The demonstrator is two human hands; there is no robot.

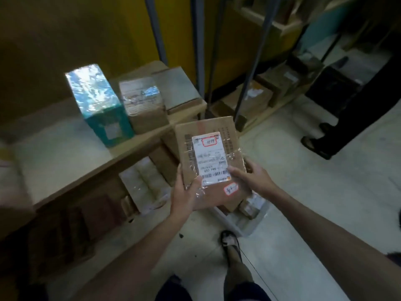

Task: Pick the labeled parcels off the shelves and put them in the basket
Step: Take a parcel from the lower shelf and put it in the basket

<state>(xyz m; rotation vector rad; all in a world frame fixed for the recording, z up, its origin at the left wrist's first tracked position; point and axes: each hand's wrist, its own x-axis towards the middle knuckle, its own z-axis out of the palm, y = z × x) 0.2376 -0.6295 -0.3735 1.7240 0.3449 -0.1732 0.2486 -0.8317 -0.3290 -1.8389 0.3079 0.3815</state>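
Left hand [184,193]: thumb on top face, fingers curled under the 7 o'clock corner. Right hand [254,177]: thumb on the white label [209,157], fingers wrapped round the 4 o'clock edge. Parcel [230,135]: flat cardboard, held mid-air, frame centre. Shelf [54,153], 10 o'clock: teal box [102,118], brown carton [145,111].

One wide-angle camera on the person's head faces forward and steeply down. The parcel [208,157] sits close beneath it, near the frame's middle. The shelf [54,153] spreads left of the parcel, the floor [325,192] right of and below it, the person's own foot [230,240] directly below.
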